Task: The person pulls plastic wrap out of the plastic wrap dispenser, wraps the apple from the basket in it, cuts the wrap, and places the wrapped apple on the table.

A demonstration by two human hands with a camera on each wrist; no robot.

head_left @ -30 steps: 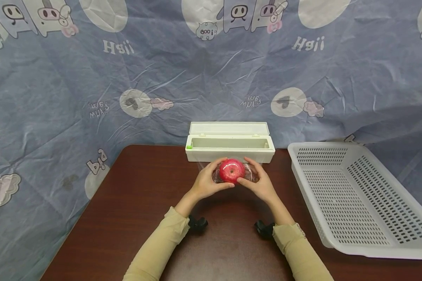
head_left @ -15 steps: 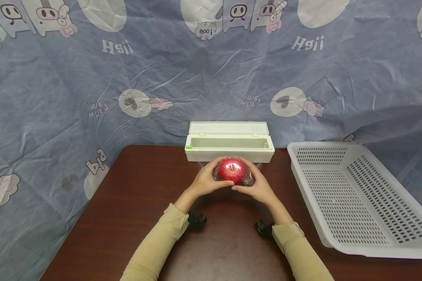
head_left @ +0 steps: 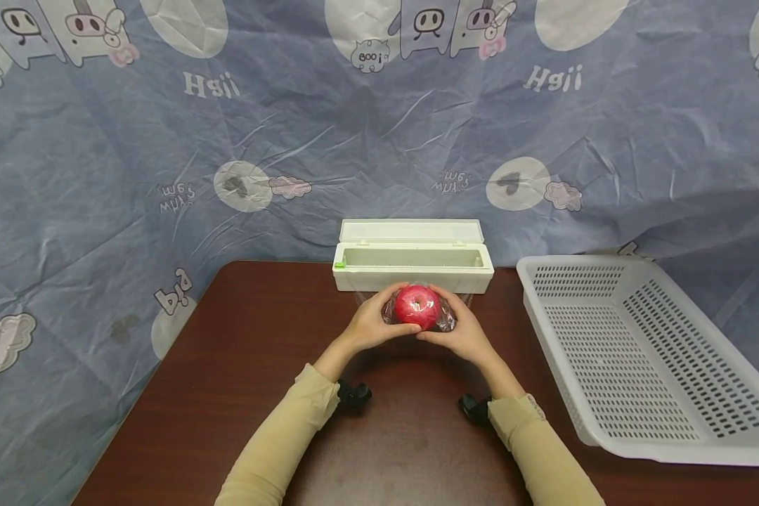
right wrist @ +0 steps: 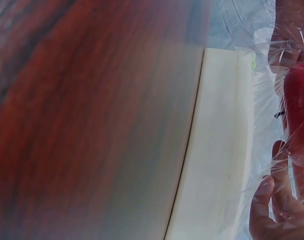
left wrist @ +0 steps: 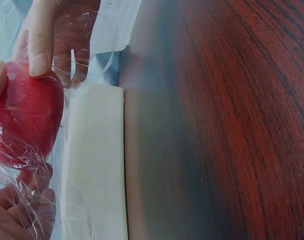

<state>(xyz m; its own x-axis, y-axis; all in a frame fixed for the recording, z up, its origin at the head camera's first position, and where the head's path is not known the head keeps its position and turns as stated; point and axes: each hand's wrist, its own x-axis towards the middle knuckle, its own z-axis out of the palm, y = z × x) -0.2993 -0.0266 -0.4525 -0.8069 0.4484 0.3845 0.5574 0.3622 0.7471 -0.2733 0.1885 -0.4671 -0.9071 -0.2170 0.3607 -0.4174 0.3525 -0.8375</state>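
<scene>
A red apple [head_left: 417,307] in clear plastic film [head_left: 447,320] is held up between both hands, in front of the open white box. My left hand [head_left: 372,325] grips its left side, thumb at the near side and fingers at the far side. On the other side, my right hand [head_left: 464,332] grips apple and film the same way. The two thumb tips nearly meet in the head view. In the left wrist view the film [left wrist: 29,159] looks creased over the apple [left wrist: 34,107]. Loose film [right wrist: 264,100] spreads around it in the right wrist view.
Behind the hands, the long white box [head_left: 414,281] stands with its lid [head_left: 411,230] raised, against a blue patterned cloth [head_left: 354,140]. At the right of the brown table [head_left: 228,365] sits a white perforated basket [head_left: 559,379].
My right hand has shifted inward around the apple, and its thumb has slid from the apple's lower right to beside the left thumb. The apple has tilted slightly. My left hand barely moved.
</scene>
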